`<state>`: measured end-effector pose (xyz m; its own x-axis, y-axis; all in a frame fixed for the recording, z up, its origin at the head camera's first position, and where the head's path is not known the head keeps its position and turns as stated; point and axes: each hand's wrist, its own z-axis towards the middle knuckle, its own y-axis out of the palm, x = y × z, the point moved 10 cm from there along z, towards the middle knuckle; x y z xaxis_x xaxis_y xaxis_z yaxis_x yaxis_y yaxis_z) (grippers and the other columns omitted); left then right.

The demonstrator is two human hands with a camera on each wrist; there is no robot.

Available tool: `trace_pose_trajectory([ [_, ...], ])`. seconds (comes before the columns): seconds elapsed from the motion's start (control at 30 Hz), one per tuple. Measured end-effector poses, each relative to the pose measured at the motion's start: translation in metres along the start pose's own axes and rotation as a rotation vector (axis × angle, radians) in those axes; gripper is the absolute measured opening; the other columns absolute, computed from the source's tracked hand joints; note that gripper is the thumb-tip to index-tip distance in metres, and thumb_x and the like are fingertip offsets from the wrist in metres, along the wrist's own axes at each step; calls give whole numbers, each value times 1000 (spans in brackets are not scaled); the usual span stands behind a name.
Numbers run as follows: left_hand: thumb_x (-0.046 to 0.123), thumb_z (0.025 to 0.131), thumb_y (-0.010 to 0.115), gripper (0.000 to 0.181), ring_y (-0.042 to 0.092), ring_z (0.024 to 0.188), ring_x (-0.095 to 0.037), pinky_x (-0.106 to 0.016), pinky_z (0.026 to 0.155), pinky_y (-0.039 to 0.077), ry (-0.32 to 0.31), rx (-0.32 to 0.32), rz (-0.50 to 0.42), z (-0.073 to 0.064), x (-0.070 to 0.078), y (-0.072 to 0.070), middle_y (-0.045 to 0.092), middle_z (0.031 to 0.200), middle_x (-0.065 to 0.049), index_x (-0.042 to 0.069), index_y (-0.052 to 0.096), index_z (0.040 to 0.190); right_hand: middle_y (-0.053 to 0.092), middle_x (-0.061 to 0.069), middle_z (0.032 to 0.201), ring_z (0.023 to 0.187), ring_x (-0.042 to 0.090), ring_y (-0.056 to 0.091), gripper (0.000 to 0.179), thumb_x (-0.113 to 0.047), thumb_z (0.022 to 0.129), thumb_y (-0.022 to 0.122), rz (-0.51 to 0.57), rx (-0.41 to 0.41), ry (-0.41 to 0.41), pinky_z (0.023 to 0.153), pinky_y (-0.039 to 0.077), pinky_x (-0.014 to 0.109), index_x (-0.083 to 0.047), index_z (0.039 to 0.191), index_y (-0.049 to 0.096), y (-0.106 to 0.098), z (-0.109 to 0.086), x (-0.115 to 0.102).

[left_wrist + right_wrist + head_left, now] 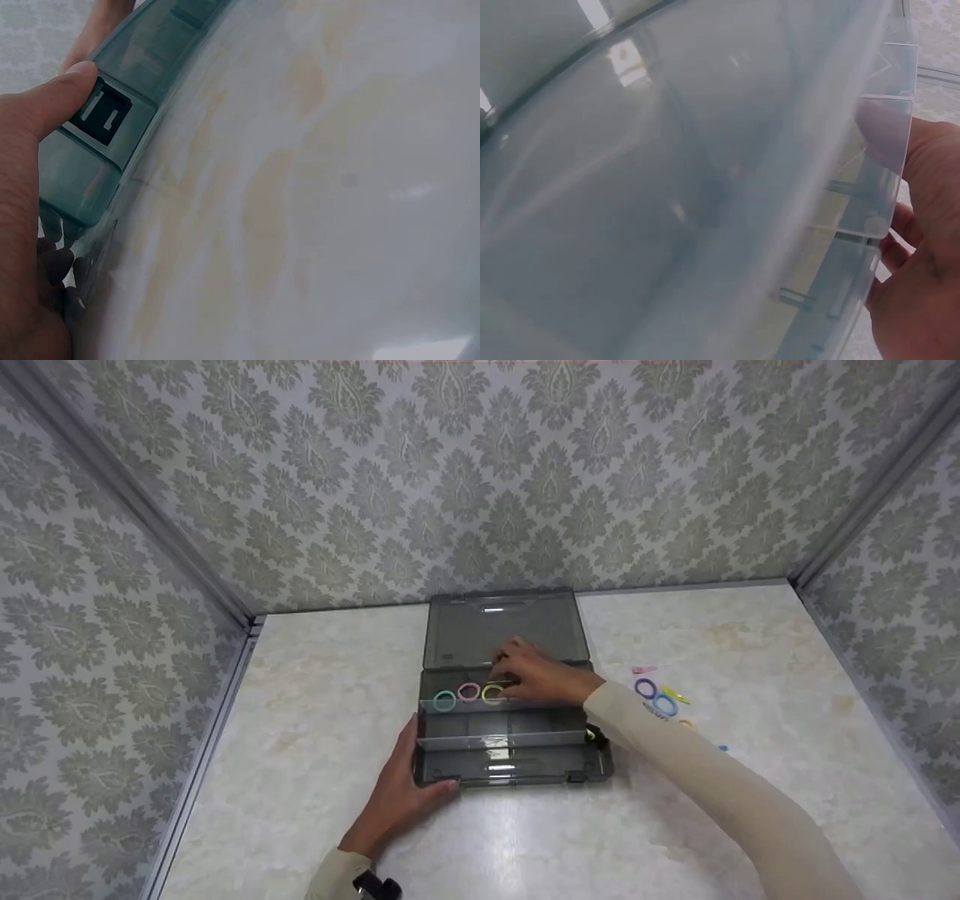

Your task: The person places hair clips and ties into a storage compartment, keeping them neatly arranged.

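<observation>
A smoky translucent plastic case (499,781) lies with its lid (495,630) folded back on the table. Dividers split its base into long compartments. My left hand (401,787) grips the front left corner, thumb along the front wall near a dark latch (105,112). Over the rear compartment, my right hand (544,673) reaches down with bent fingers; whether they pinch anything is hidden. In the right wrist view its thumb (885,131) shows through clear plastic. Beside those fingers a yellow hair tie (492,694) sits in a row with a pink hair tie (469,691) and a teal hair tie (444,700).
Right of the case lie a purple hair tie (645,688), a blue hair tie (665,705), a yellow hair clip (676,695) and a pink hair clip (643,670). An orange piece (687,724) is partly behind my right sleeve. Patterned walls (510,495) enclose the table (322,735).
</observation>
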<state>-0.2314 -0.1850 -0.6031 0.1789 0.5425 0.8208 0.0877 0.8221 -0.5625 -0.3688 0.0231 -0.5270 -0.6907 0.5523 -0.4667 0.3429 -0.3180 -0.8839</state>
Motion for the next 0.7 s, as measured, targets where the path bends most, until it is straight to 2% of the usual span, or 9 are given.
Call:
trace_pose_trajectory([
  [0.2,55,83,95,134,23,167,-40,-61,132,25,4,3,-10,-1,-1,0,19,183,-17,8,12,178,66,16,140,129,34,51,31,-21,100,85,43,71,-17,114,43,58,-5,127,81,-11,-12,4],
  [0.47,54,82,97,136,22,167,-38,-60,133,24,4,8,-35,0,-2,0,20,183,-15,11,11,178,64,17,139,130,34,52,32,-20,101,84,131,127,8,110,49,57,-3,128,79,-28,-41,18],
  [0.7,61,80,95,137,21,168,-36,-60,134,22,-62,2,-4,-1,-5,2,18,184,-11,16,11,179,63,18,140,130,39,52,35,-24,102,83,175,201,8,110,46,63,0,127,78,-44,-68,34],
])
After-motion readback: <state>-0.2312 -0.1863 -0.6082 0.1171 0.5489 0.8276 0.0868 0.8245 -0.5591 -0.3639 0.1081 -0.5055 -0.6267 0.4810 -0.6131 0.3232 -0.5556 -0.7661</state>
